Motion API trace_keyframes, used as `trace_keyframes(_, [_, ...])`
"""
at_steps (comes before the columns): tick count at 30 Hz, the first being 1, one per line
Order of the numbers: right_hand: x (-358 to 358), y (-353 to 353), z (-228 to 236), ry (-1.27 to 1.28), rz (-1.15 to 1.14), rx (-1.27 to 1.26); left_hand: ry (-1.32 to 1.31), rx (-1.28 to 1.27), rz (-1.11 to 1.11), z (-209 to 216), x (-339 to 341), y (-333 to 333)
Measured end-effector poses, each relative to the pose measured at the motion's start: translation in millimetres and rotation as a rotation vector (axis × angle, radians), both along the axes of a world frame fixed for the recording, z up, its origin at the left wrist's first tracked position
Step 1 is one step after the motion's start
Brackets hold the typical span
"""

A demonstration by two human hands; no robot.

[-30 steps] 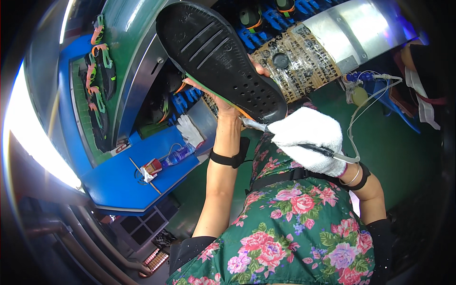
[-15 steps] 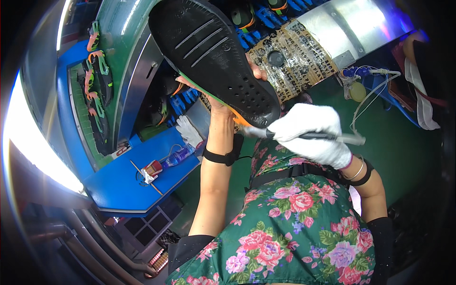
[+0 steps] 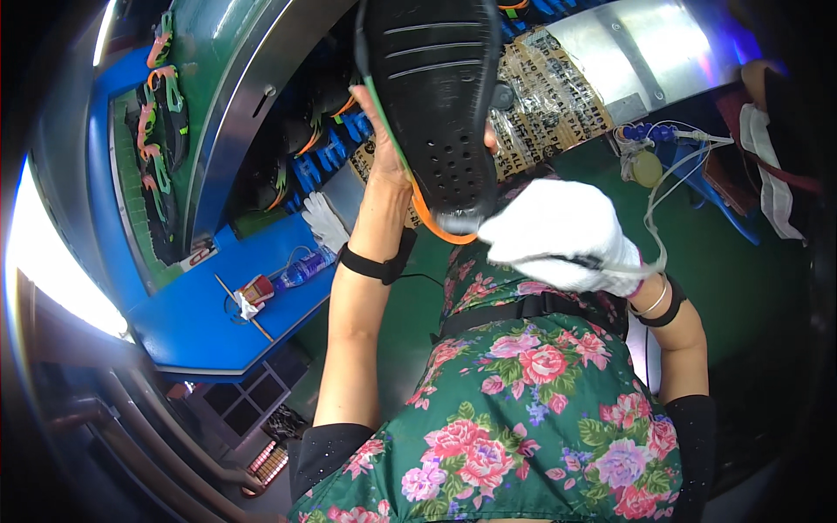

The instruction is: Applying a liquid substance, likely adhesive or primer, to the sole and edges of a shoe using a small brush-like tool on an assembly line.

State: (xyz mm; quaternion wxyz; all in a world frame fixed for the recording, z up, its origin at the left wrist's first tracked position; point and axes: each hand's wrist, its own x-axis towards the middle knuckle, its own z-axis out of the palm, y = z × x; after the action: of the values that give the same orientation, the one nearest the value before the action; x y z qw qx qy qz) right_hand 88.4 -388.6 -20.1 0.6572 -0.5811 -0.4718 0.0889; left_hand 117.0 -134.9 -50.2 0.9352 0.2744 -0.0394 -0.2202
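My bare left hand (image 3: 390, 155) grips a shoe (image 3: 433, 105) from beneath, its fingertips showing at the far side. The shoe's black underside faces up, with grooves across the front part and small round holes near the heel. A green and orange edge runs along its left side and round the heel. My right hand (image 3: 558, 231), in a white glove, is closed round a brush (image 3: 458, 223) with a thin hose (image 3: 656, 235) trailing from its back end. The brush's blurred tip is at the heel end of the shoe; its handle is mostly hidden by the glove.
A blue table (image 3: 196, 336) at left holds a purple-blue bottle (image 3: 305, 268), a small red container (image 3: 255, 292), a stick and a white glove (image 3: 325, 222). Shoe uppers (image 3: 157, 131) lie farther left. Ahead stands a metal-edged machine with a taped cardboard surface (image 3: 558, 105).
The shoe has turned more upright and moved slightly toward me. The brush has swept left round the heel edge, my gloved right hand moving a little left with it. The head view has shifted slightly.
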Motion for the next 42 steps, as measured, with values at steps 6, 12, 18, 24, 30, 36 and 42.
trace_keyframes(6, [-1, 4, -4, -0.181, 0.130, -0.058, 0.080, 0.162, -0.099, -5, 0, 4])
trace_keyframes(12, [10, 3, -19, -0.282, 0.126, -0.148, 0.216, 0.113, -0.175, -15, -7, 13])
trace_keyframes(18, [20, 6, -2, -0.002, 0.315, -0.112, 0.375, 0.475, -0.269, -4, -6, 8])
trace_keyframes(24, [38, 2, 11, 0.162, -0.233, -0.076, 0.458, -0.112, -0.095, -20, -22, -3])
trace_keyframes(30, [53, -4, 20, -0.127, -0.264, -0.137, 0.487, -0.131, 0.138, -60, -61, -17])
trace_keyframes(36, [48, -15, 15, -0.104, -0.197, -0.133, 0.365, 0.274, 0.134, -26, -84, -40])
trace_keyframes(42, [37, -19, 28, -0.127, -0.273, -0.134, 0.372, 0.044, 0.134, -42, -104, -34])
